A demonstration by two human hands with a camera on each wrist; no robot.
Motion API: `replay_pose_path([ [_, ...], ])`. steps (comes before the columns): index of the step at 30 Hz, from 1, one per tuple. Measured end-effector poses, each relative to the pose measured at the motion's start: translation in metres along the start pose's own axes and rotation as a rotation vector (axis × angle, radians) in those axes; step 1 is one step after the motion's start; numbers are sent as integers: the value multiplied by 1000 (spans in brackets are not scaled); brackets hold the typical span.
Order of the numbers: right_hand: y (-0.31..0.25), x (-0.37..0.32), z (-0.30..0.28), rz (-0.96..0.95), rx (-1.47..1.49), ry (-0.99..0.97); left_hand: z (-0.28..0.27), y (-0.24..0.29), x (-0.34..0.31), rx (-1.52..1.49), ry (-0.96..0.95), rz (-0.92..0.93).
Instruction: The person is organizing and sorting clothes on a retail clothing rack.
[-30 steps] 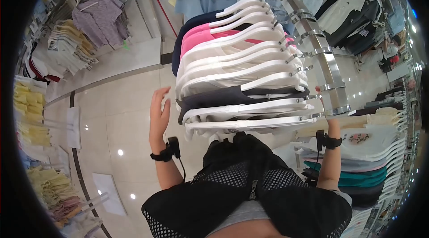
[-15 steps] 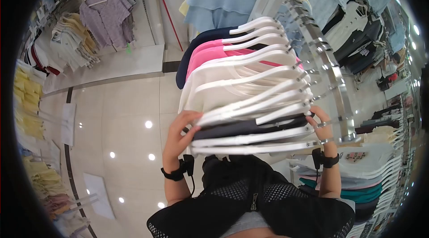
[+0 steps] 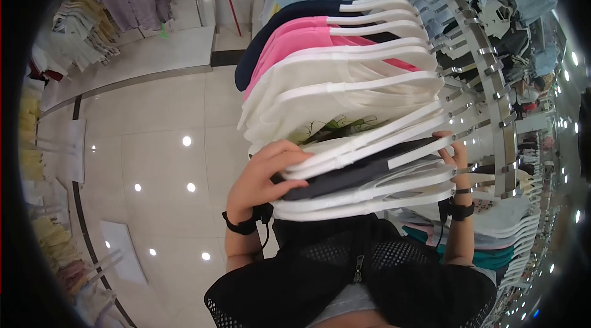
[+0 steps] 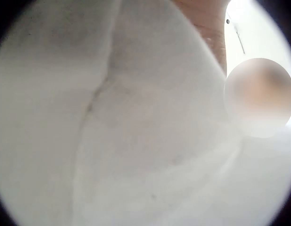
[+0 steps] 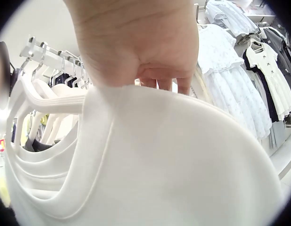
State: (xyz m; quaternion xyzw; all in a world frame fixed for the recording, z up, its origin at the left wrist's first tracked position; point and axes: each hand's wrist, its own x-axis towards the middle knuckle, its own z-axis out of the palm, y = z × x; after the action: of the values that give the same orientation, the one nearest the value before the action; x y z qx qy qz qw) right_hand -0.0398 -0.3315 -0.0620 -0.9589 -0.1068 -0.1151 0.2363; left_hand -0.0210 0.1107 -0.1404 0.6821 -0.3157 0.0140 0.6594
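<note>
A row of tops on white hangers [image 3: 357, 88] hangs from a chrome rail [image 3: 492, 75]. My left hand [image 3: 261, 174] holds the shoulder ends of a few hung tops, fingers over white hangers and thumb against a dark grey top [image 3: 345, 177]. At the opposite shoulder end, my right hand [image 3: 454, 152] curls its fingers over the same bunch. A gap behind it shows a white shirt with a green print [image 3: 345, 125]. White fabric [image 4: 136, 117] fills the left wrist view. In the right wrist view, the fingers reach over a white shirt's shoulder [image 5: 173, 141] and are partly hidden.
Pink tops [image 3: 295, 44] and a navy top [image 3: 277, 26] hang farther back on the rail. More clothes on hangers [image 3: 492, 235] stand at the right, close by the right forearm. Tiled floor [image 3: 160, 155] lies to the left, with yellow garments [image 3: 31, 131] beyond.
Both hands came in from the sides and took hold of the hung tops near the front. Those hangers now slant, and the gap behind them has widened, baring the green print.
</note>
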Motion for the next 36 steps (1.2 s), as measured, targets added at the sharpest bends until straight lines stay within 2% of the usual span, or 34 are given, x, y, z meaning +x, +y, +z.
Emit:
replay_pose_path([
  [4,6,-9,-7,45,47,-35,7,-2,2,-63,-273,110],
  [6,11,-14,-9,169,25,-45,14,-2,0,-89,-267,106],
  [11,4,-16,-8,78,45,0,14,-1,0,-84,-258,71],
  [17,-3,-11,-6,-37,-89,25,15,-9,6,-117,-194,108],
  [19,-5,-9,-4,-31,-82,21,13,-7,9,-53,3,18],
  [20,-6,-9,-3,-21,-70,12,12,-9,12,-56,4,16],
  [22,-9,-9,0,3,-84,17,10,-14,18,158,308,193],
  [25,-4,-9,2,49,-107,42,0,-21,20,288,229,257],
  [26,6,-11,0,35,-112,-7,-2,-22,21,351,186,293],
  [27,8,-10,0,22,-117,-55,-2,-21,24,348,180,290],
  [29,8,-9,1,47,-126,-85,-3,-20,30,254,79,121],
  [32,-4,-8,0,103,-119,-118,-2,-20,35,175,95,19],
  [36,-13,-6,1,154,-89,-104,-4,-18,39,183,87,5],
])
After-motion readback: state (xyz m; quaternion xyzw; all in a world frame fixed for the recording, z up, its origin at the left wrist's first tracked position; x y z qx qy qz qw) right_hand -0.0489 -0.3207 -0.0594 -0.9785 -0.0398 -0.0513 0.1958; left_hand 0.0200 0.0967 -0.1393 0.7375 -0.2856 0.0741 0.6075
